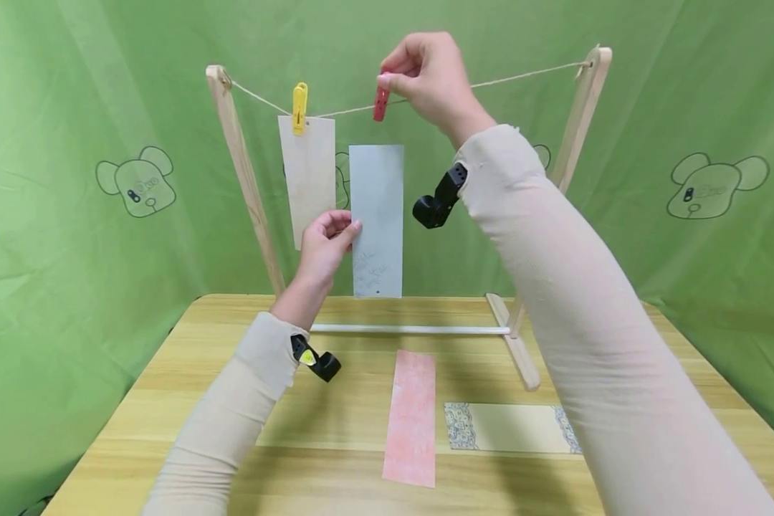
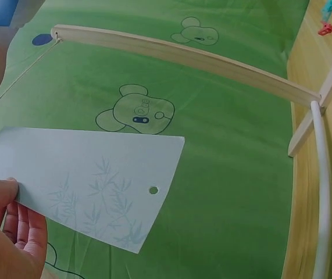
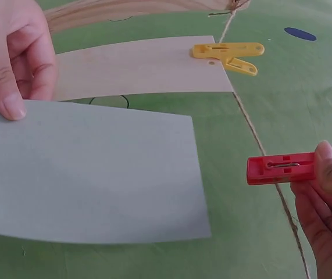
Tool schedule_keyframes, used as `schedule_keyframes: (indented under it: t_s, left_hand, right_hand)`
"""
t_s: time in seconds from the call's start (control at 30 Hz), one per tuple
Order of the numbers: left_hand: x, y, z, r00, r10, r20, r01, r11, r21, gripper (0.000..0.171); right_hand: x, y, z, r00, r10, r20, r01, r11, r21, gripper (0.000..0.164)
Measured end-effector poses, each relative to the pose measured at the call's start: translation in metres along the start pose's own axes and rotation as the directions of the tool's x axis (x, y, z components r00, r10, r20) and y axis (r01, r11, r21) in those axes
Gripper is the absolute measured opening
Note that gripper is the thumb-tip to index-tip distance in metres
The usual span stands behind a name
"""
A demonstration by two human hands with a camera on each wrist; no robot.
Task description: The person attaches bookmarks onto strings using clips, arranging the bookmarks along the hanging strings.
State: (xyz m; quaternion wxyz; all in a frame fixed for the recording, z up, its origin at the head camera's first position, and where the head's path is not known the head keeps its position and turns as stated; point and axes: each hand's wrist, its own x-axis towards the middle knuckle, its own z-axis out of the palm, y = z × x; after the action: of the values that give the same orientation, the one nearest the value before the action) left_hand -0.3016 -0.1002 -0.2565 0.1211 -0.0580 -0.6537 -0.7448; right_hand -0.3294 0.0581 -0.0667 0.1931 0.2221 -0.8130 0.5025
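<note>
Head view: one up, three not pegged

At the upper left of the frame, a pale card (image 1: 311, 172) hangs from the string (image 1: 529, 74) under a yellow peg (image 1: 299, 109); that one looks done. The light blue card (image 1: 377, 215) is in the centre, below the string and not pegged to it. At the lower middle, a pink card (image 1: 410, 419) lies on the table (image 1: 322, 437), with a blue-patterned card (image 1: 514, 428) to its right, partly behind a sleeve (image 1: 567, 287); both appear left to hang.

The left hand (image 1: 325, 247), centre-left, pinches the light blue card by its left edge, thumb on the near face, fingertips behind. The right hand (image 1: 435, 79), top centre, pinches the red peg (image 1: 381, 104) by its upper end between thumb and fingers. The peg overlaps the string, apart from the light blue card's top edge; whether its jaws grip the string, I cannot tell.
</note>
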Motion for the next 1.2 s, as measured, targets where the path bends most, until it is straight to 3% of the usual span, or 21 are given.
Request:
schedule_keyframes:
  t_s: [0.27,0.6,1.2]
  left_hand:
    - [0.001,0.004,0.000,1.000,0.015,-0.004,-0.015,1.000,-0.002,0.016]
    - [0.004,0.005,0.001,1.000,0.022,-0.005,-0.023,1.000,-0.009,0.015]
    - [0.007,0.012,0.001,1.000,0.025,-0.006,-0.025,0.999,-0.019,0.014]
  right_hand:
    - [0.004,0.001,0.011,0.999,0.030,0.024,-0.030,1.000,0.002,0.017]
    - [0.005,0.006,0.013,0.995,0.092,0.046,-0.092,0.996,0.007,0.014]
    - [0.002,0.012,0.018,0.988,0.116,0.099,-0.114,0.993,-0.030,0.017]
